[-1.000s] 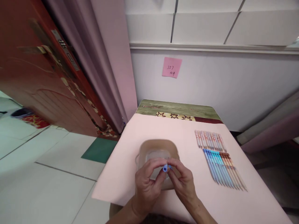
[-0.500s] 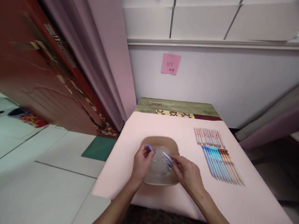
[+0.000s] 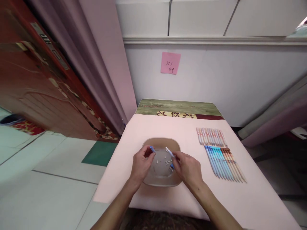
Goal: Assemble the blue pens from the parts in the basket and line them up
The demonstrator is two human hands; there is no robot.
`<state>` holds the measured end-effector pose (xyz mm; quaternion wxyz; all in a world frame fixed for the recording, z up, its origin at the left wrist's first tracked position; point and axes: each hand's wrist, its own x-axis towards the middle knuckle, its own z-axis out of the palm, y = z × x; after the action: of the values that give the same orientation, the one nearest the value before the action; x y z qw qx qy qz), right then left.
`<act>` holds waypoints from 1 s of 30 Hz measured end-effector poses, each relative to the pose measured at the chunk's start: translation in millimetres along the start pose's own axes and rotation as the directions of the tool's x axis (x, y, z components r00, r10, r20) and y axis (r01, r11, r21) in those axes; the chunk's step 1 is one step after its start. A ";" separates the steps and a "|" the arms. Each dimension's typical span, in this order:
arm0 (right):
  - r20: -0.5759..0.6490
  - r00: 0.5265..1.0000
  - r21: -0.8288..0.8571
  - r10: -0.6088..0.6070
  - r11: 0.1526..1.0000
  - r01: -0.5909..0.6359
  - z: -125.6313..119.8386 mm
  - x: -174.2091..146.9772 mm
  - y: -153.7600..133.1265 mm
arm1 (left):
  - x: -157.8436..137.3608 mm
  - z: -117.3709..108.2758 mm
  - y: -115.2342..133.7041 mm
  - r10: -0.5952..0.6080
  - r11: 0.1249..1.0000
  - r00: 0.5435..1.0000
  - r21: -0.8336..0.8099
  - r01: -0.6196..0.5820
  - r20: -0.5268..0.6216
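Observation:
My left hand (image 3: pixel 141 164) pinches a short blue pen cap (image 3: pixel 152 149) over the left side of a beige plastic basin (image 3: pixel 161 142). Between the fingers of my right hand (image 3: pixel 190 168) is a light-blue pen (image 3: pixel 169 151), its white end pointing up and left over the basin. The cap and the pen are apart from each other. Several small white bits (image 3: pixel 167 163) lie on the basin floor, along with a small blue piece (image 3: pixel 172 166) beside my right fingers. My right hand hides part of the basin's right rim.
On the right of the pink-covered table (image 3: pixel 192 198) lies a row of blue and brown pens (image 3: pixel 224 164), with a row of pale clear pens (image 3: pixel 211 137) behind it. A pink note (image 3: pixel 170 63) is stuck on the wall. A red door (image 3: pixel 48 89) stands at the left.
The pen's white end and the blue cap are tilted a little differently between my fingers. The whole view has shifted slightly; both hands stay over the basin.

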<state>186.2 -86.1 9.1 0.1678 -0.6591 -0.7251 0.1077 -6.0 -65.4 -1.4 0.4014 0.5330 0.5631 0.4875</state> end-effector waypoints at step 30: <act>0.316 0.942 -0.202 -0.111 0.962 0.182 9.1 64.8 7.1 | -10.5 -25.3 -2.3 -0.245 0.916 0.968 -0.338 0.215 -0.047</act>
<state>184.3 -20.5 4.6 -0.0140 -0.5937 -0.7970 0.1099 -29.9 -78.8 0.7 0.5142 0.3661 0.5495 0.5474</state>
